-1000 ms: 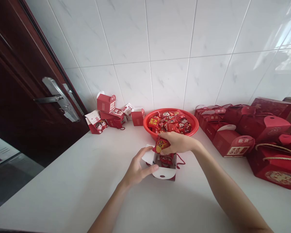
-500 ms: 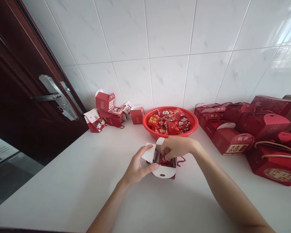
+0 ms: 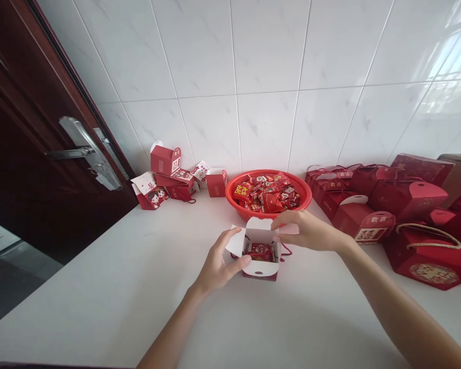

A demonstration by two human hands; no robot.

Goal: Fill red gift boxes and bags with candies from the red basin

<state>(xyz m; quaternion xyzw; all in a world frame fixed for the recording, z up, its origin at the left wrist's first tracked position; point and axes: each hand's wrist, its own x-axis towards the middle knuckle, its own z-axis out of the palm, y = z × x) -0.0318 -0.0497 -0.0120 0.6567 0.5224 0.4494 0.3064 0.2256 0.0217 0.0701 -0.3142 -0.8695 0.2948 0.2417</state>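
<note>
A small open gift box with white inner flaps stands on the white table, and red-wrapped candies lie inside it. My left hand grips its left side, thumb over the near left corner and fingers at the raised left flap. At the box's far right corner is my right hand, thumb and fingers apart, fingertips at the right edge. Whether those fingertips touch the box I cannot tell. Dark red cord sticks out at the right side.
Just behind the box stands a red plastic basket of wrapped candies. Small red boxes are piled at the back left. Several larger red gift boxes crowd the right side. A tiled wall bounds the table; a dark door is left.
My right hand has come up out of the box and moved right, with its fingers opened. The candies inside now show. My left hand has stayed on the box.
</note>
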